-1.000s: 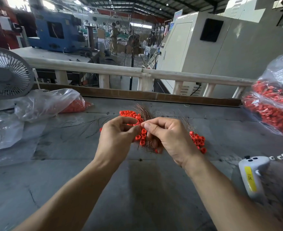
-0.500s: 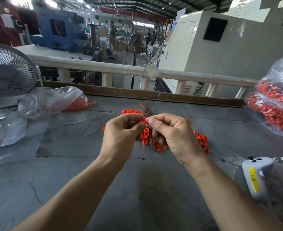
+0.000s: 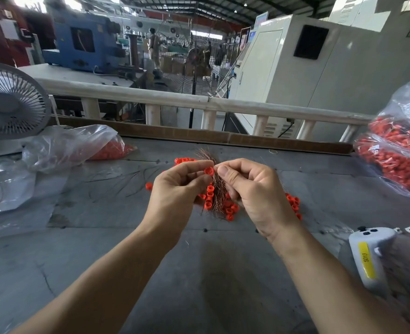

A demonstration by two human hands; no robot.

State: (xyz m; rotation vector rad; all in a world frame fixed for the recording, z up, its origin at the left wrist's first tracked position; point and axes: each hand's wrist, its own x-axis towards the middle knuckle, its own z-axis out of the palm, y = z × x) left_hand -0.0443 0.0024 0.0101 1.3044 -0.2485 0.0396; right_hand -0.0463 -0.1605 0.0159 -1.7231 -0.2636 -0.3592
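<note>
My left hand (image 3: 175, 189) pinches a small red plastic cap (image 3: 208, 170) between thumb and forefinger, just above the grey table (image 3: 199, 273). My right hand (image 3: 254, 194) holds a bundle of thin copper wires (image 3: 217, 189) and pinches a wire end right beside the cap. Below the hands lies a loose pile of red caps (image 3: 228, 208), some strung along the wires. More red caps (image 3: 293, 203) show to the right of my right hand.
A clear bag of red caps (image 3: 73, 145) lies at the left, below a grey fan (image 3: 8, 102). A big clear bag of red parts (image 3: 401, 150) fills the right edge. A white controller (image 3: 368, 256) lies at the front right. A rail (image 3: 199, 102) runs behind the table.
Both hands have risen slightly and come closer together, bringing the red cap against the wire end. The camera has tilted up a little.
</note>
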